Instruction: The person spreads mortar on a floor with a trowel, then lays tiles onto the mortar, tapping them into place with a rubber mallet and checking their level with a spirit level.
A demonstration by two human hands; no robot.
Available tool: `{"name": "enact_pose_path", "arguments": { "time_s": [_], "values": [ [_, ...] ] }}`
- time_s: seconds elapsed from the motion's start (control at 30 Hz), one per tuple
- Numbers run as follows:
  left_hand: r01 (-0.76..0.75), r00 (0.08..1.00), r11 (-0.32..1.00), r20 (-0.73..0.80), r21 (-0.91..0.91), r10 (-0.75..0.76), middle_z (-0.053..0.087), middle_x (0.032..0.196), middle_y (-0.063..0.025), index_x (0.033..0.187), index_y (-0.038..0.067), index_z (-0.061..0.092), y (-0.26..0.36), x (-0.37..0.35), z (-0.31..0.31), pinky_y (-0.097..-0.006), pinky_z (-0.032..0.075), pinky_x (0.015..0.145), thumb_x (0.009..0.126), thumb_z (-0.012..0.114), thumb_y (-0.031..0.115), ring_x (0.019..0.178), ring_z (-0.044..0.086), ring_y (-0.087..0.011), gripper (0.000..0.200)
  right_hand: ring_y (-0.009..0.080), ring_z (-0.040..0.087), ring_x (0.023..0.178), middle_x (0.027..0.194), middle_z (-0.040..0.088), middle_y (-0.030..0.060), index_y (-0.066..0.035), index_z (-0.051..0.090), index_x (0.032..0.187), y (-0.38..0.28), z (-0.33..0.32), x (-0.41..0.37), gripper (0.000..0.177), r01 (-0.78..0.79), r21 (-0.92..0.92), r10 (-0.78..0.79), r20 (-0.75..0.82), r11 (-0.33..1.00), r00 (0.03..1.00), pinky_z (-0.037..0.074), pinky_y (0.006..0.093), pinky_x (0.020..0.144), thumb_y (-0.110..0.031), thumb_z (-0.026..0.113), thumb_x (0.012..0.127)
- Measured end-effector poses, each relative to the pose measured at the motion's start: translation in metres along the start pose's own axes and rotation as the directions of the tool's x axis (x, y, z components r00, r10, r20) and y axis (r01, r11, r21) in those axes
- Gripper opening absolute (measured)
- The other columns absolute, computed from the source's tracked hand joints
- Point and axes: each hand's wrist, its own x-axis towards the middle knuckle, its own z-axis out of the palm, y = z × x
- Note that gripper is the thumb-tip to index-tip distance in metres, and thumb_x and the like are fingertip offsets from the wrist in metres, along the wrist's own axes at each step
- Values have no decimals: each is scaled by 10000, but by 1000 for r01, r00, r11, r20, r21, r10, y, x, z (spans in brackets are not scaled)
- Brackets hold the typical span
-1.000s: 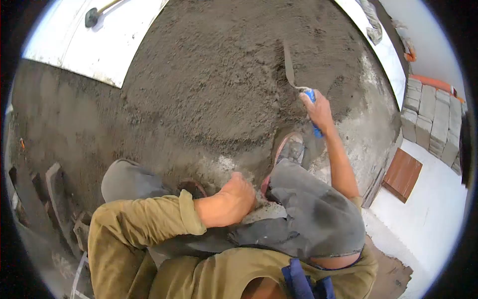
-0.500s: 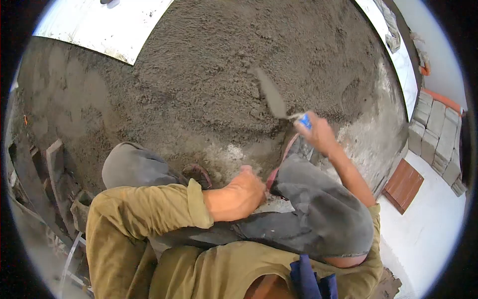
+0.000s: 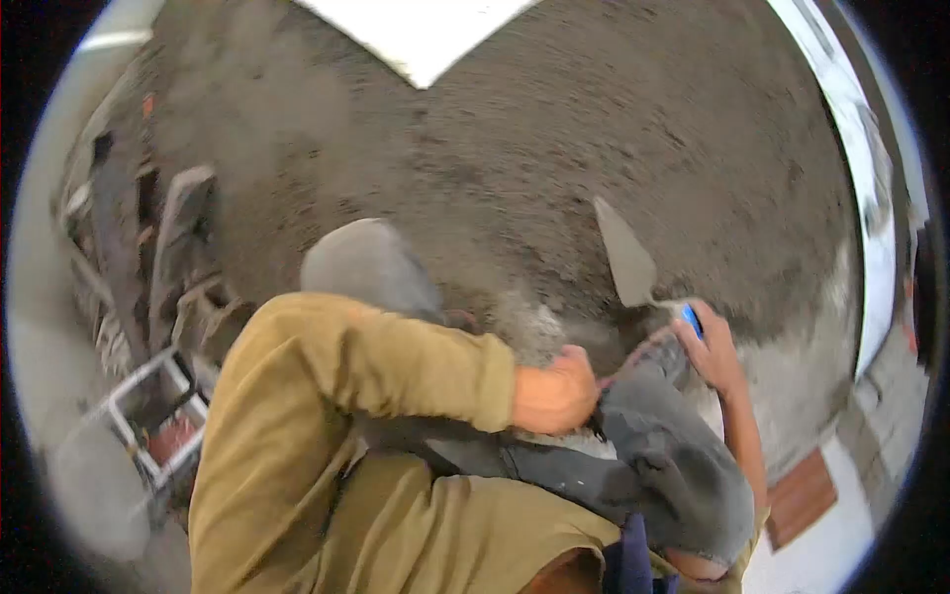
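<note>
My right hand (image 3: 712, 346) grips a trowel (image 3: 627, 259) by its blue handle, out beyond my right knee. The trowel's pointed blade lies over the wet grey mortar (image 3: 495, 188), its tip directed away from me. My left hand (image 3: 556, 394) is curled closed between my knees, near my right shin, with the thumb side up. What its fingers hold, if anything, is hidden. I squat in grey trousers (image 3: 673, 445) at the near edge of the mortar.
A white board (image 3: 421, 40) lies on the mortar at the far side. Wood pieces (image 3: 183, 233) and a white metal frame (image 3: 148, 436) are on the left. A white strip (image 3: 871, 228) runs along the right, with a reddish-brown tile (image 3: 804, 500) below it.
My view has swung left, so the scene has shifted right, and the white board sits higher. The trowel stays in my right hand; my left hand remains closed.
</note>
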Motion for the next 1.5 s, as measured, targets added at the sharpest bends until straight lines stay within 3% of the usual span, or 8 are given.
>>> {"name": "enact_pose_path", "arguments": {
  "time_s": [0.07,0.23,0.53,0.63,0.87,1.1,1.3,1.5],
  "values": [
    [-42,978,985,-194,165,74,735,1033,12,1028,168,778,2,0,4,-450,476,681,755,779,266,941,672,-247,291,348,622,732,820,621,202,11,586,1052,0,-4,6,339,59,6,-59,36,998,998,488,398,688,-294,643,914],
    [3,992,981,-124,195,21,717,1110,37,1050,229,765,-2,-11,-6,-485,476,745,787,756,305,951,678,-242,274,352,573,689,823,613,222,20,586,1022,24,-32,17,375,-12,-255,-18,-114,967,993,472,420,664,-340,631,925],
    [-58,862,988,-493,140,121,701,846,-88,838,141,751,-7,-41,14,-386,423,726,774,653,231,812,670,-233,147,380,605,771,844,640,222,1,633,982,30,-14,27,449,-20,-26,24,181,999,983,479,447,727,-443,598,931],
    [-72,911,988,-396,133,120,702,878,-83,831,139,744,-6,-38,12,-391,426,723,786,644,227,817,671,-237,140,411,640,834,880,669,218,-22,656,1033,26,-13,14,431,5,-141,26,222,990,975,503,467,757,-436,593,931],
    [4,832,982,-546,188,101,686,851,-63,811,158,737,-2,-35,22,-382,422,723,768,661,262,803,659,-231,136,375,674,871,1011,693,155,-85,655,1135,26,-19,2,403,20,-512,-139,-195,859,971,553,456,746,-371,681,853],
    [-33,903,988,-418,148,93,666,879,-79,812,164,732,-5,-38,8,-372,420,745,741,668,254,864,643,-233,131,343,681,857,964,690,128,-116,640,1163,20,-8,2,397,168,-481,-202,-18,861,979,560,447,706,-347,688,844],
    [-27,910,992,-407,123,75,729,966,-39,902,162,767,-6,-48,-3,-402,444,802,733,753,262,937,687,-224,197,359,669,880,976,678,140,-111,624,1119,40,-63,47,356,-159,-474,-183,-596,866,782,548,464,731,-346,683,858],
    [-86,918,988,-374,130,129,661,920,-98,894,134,718,-11,-41,-12,-393,444,746,681,753,221,898,652,-263,232,345,674,856,941,665,130,-119,629,1089,-11,-7,39,331,239,-453,-285,-34,859,958,555,480,685,-355,658,858]
  ]
}}
